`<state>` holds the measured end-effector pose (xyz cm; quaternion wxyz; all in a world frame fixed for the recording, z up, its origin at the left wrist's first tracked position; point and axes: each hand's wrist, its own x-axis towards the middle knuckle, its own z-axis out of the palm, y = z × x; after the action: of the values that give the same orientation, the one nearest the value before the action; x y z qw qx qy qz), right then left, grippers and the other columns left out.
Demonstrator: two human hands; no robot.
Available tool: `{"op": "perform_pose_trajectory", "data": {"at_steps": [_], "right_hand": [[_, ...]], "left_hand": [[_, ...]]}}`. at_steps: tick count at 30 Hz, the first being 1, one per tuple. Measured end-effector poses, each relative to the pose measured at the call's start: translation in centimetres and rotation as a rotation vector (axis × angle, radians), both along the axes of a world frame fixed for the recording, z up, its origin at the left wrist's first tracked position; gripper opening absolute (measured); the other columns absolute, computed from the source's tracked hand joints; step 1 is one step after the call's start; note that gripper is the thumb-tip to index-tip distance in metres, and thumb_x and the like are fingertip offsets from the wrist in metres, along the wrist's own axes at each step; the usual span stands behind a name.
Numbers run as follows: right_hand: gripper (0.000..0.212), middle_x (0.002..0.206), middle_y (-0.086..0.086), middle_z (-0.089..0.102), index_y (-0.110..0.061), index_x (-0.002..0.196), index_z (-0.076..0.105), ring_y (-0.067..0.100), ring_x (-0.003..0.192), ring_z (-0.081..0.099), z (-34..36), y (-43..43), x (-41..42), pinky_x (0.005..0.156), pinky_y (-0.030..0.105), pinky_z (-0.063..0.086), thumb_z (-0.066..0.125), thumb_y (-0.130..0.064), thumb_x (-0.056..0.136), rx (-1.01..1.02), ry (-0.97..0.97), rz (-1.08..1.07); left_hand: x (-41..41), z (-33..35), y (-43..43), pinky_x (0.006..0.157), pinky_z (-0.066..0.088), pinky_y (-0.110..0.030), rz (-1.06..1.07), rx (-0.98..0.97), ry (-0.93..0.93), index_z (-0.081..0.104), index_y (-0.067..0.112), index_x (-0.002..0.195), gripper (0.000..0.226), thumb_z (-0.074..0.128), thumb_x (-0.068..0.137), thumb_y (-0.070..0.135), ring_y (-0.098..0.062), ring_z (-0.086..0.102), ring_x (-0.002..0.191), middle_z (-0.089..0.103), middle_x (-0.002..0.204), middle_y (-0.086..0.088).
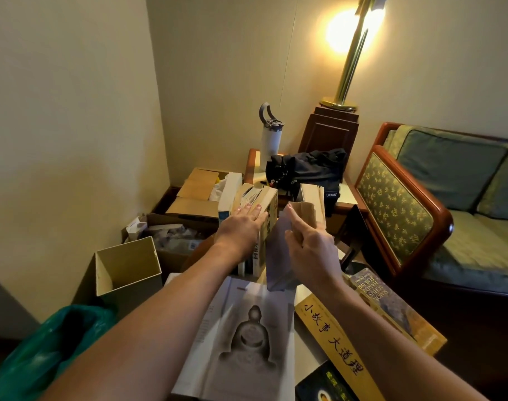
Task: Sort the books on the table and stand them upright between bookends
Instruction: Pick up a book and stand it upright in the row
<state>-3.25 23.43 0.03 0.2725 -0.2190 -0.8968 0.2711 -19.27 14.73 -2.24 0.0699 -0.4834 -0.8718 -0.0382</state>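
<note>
cream walls (67, 96), lit brass lamp (351, 53), sofa (449, 180)

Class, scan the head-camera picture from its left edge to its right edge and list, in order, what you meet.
Green plastic bag → open cardboard box → left hand pressing on the upright books → right hand gripping a grey book → sofa armrest.

Left hand (241, 227) and right hand (312, 251) bare, forearms unsleeved.
</note>
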Motion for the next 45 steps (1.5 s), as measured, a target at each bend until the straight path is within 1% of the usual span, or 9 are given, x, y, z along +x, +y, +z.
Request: {"op": "perform_pose_trajectory", "data": {"at_steps": [3,11,14,16,18,22,25,33,45], "right_hand": [[0.050,0.128,0.014,0.054,-0.035,0.154,0.032,0.023,0.099,0.059,0.0,0.1,-1.5,0.068,0.017,0.043,0.043,-0.029,0.106,-0.009,-0.005,0.016],[0.051,0.125,0.011,0.054,-0.036,0.154,0.033,0.026,0.105,0.057,-0.2,1.5,-5.7,0.087,0.036,0.049,0.043,-0.031,0.104,-0.034,-0.088,-0.020],[0.050,0.126,0.011,0.051,-0.037,0.154,0.032,0.022,0.099,0.052,-0.3,1.9,-7.1,0.086,0.033,0.045,0.041,-0.035,0.105,-0.037,-0.152,-0.026],[0.052,0.132,0.015,0.051,-0.040,0.154,0.030,0.029,0.108,0.055,-0.5,2.4,-8.3,0.095,0.040,0.047,0.040,-0.036,0.104,-0.044,-0.182,-0.047],[0.054,0.135,0.016,0.052,-0.041,0.154,0.029,0.033,0.113,0.056,-0.7,2.8,-9.2,0.100,0.046,0.047,0.040,-0.036,0.102,-0.065,-0.206,-0.070],[0.055,0.136,0.014,0.054,-0.038,0.154,0.031,0.033,0.114,0.057,-1.2,3.4,-10.5,0.101,0.046,0.045,0.043,-0.036,0.100,-0.095,-0.247,-0.094],[0.058,0.139,0.016,0.051,-0.039,0.155,0.028,0.036,0.120,0.054,-1.5,3.5,-11.3,0.103,0.046,0.043,0.044,-0.035,0.099,-0.105,-0.299,-0.111],[0.061,0.146,0.016,0.049,-0.032,0.157,0.027,0.034,0.130,0.049,-1.8,4.2,-10.4,0.109,0.048,0.040,0.051,-0.029,0.100,-0.150,-0.299,-0.099],[0.057,0.140,0.014,0.045,-0.037,0.156,0.023,0.032,0.123,0.054,-1.2,0.2,-5.4,0.097,0.043,0.052,0.044,-0.023,0.105,-0.072,-0.165,-0.017]], "left_hand": [[-0.1,0.0,-0.1,0.125,0.016,-0.046,-0.013,-0.005,0.009,0.014,0.022,0.159,0.069,0.048,0.100,0.011,-0.027,0.010,0.153,0.012,0.167,-0.006],[-0.6,-0.6,-0.4,0.125,0.017,-0.044,-0.037,0.083,0.012,0.017,0.015,0.158,0.064,0.046,0.101,0.015,-0.025,0.018,0.152,0.023,0.164,-0.008],[-0.4,-0.7,-0.8,0.124,0.014,-0.052,-0.076,0.140,0.155,0.039,0.011,0.150,0.056,0.052,0.096,0.017,-0.032,0.033,0.146,0.043,0.154,-0.012],[-0.7,-0.7,-1.3,0.120,0.018,-0.060,-0.082,0.186,0.285,0.055,0.010,0.138,0.050,0.060,0.089,0.021,-0.038,0.043,0.139,0.056,0.142,-0.014],[-1.3,-0.5,-1.9,0.119,0.019,-0.063,-0.013,0.247,0.265,0.059,0.013,0.134,0.052,0.062,0.085,0.029,-0.038,0.041,0.140,0.055,0.143,-0.013],[-2.5,-0.7,-2.8,0.113,0.035,-0.056,0.032,0.147,0.038,0.032,0.019,0.153,0.076,0.062,0.088,0.045,-0.036,0.011,0.152,0.031,0.161,-0.003],[-3.1,-0.8,-3.2,0.108,0.042,-0.052,-0.008,0.050,0.074,0.018,0.020,0.157,0.094,0.073,0.084,0.042,-0.035,0.001,0.153,0.022,0.164,0.000],[-3.1,-1.0,-3.1,0.103,0.048,-0.053,-0.007,0.104,0.096,0.025,0.024,0.157,0.077,0.066,0.093,0.011,-0.035,0.006,0.153,0.029,0.162,0.003],[-2.5,-1.3,-2.5,0.108,0.042,-0.059,0.016,0.089,0.144,0.014,0.032,0.158,0.083,0.061,0.094,0.010,-0.042,0.002,0.151,0.024,0.164,-0.001]]}}
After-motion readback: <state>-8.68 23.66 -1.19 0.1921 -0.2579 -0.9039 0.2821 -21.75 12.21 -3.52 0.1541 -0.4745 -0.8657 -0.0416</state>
